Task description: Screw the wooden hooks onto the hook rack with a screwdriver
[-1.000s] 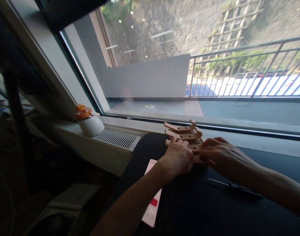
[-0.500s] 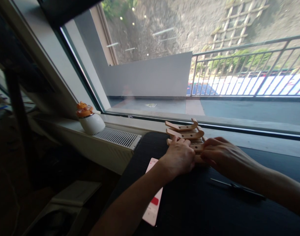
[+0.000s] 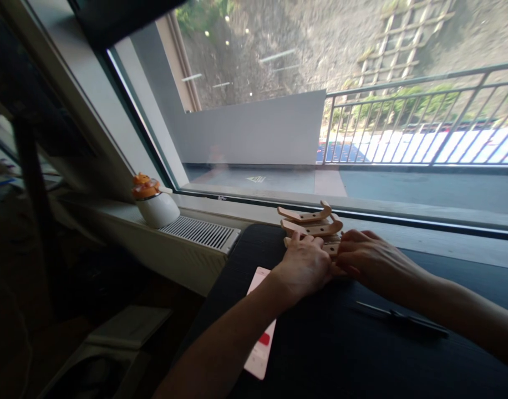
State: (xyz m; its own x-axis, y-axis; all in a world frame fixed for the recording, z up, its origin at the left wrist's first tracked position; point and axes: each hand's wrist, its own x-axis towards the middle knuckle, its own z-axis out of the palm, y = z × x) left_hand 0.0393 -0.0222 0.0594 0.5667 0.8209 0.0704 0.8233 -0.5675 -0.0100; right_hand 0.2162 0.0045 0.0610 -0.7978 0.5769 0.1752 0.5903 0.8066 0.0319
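Filling most of the upper view: window (image 3: 254, 138), railing (image 3: 431, 124) and rock slope (image 3: 312, 44) outside. Dark bench (image 3: 320, 349) next, far edge along the sill. Off bench's left edge: pale radiator unit (image 3: 191, 263) with slotted top; lower left, a pale box (image 3: 131, 327), mostly in shadow.

Both hands at bench's far edge, close together but apart. Left hand (image 3: 306, 266) clamped over the near left part of the wooden rack (image 3: 310, 227); right hand (image 3: 364, 254) bent in at its right end, fingertips hidden, can't tell if gripping. Rack sits at the far edge, right of the far left corner; upturned curved strips with dark holes, two clear behind the hands, nearer ones mostly blocked.

White jug (image 3: 157, 210), orange top, stands on the radiator unit, well apart from the hands. Phone (image 3: 258, 360), lit, near bench's left edge, left forearm across it. Smallest: thin screwdriver-like tool (image 3: 397, 316), lying just on the near side of right forearm.
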